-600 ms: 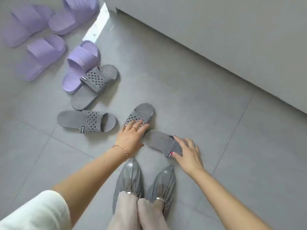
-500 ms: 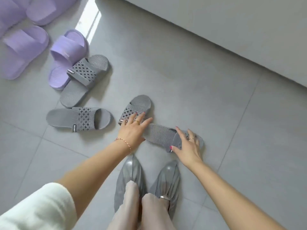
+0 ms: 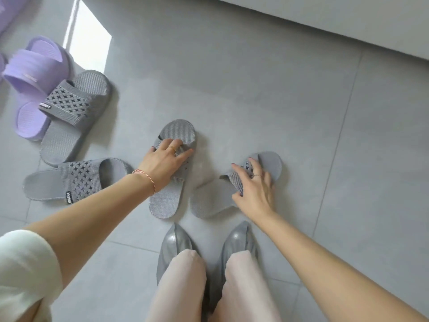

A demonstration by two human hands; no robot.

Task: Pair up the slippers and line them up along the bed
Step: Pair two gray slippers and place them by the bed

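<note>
Two grey knit slippers lie on the floor in front of my feet, toes toward the bed. My left hand (image 3: 166, 162) grips the strap of the left one (image 3: 167, 201). My right hand (image 3: 254, 187) grips the strap of the right one (image 3: 209, 203), which is angled to the right. Two more grey slippers lie to the left: one (image 3: 69, 182) on its own, pointing right, the other (image 3: 76, 112) resting partly on a purple slipper (image 3: 30, 80). The grey side of the bed (image 3: 348, 17) runs along the top right.
My feet in shiny grey shoe covers (image 3: 176, 252) stand just behind the two held slippers. More purple slippers are cut off at the top left edge. A bright patch of sunlight (image 3: 88, 43) lies on the grey tiled floor between the slippers and the bed.
The right-hand slipper has swung round from lying crosswise to pointing toward the bed, beside the left one. Both hands have stayed on the straps. The view has moved closer.
</note>
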